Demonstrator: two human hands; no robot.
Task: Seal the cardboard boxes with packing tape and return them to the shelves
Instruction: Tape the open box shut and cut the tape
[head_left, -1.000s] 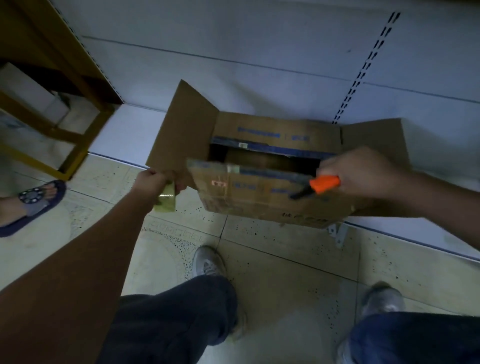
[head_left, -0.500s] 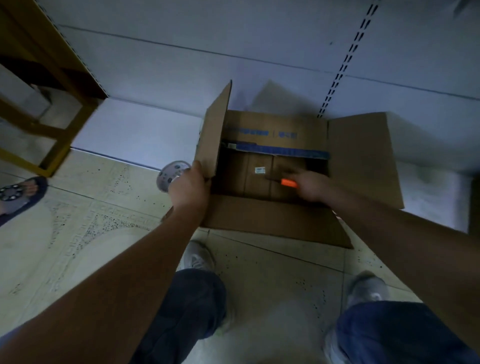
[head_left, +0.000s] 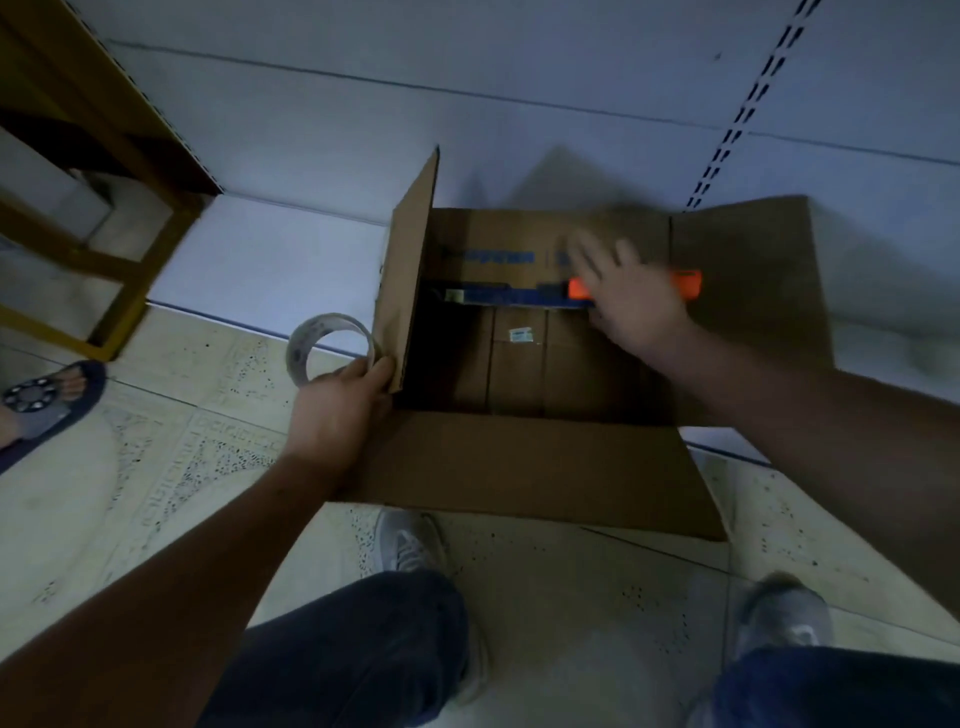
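Cardboard box (head_left: 524, 467), flaps open, orange cutter (head_left: 688, 283) at far wall.

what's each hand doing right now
Left hand: holding the tape roll against the box flap.
Right hand: open, fingers spread over the orange cutter.

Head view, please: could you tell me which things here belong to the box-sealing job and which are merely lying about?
For the job: open brown cardboard box; clear packing tape roll, held by left hand; orange-handled cutter under right hand.

Just about: yellow wooden frame; dark sandal.
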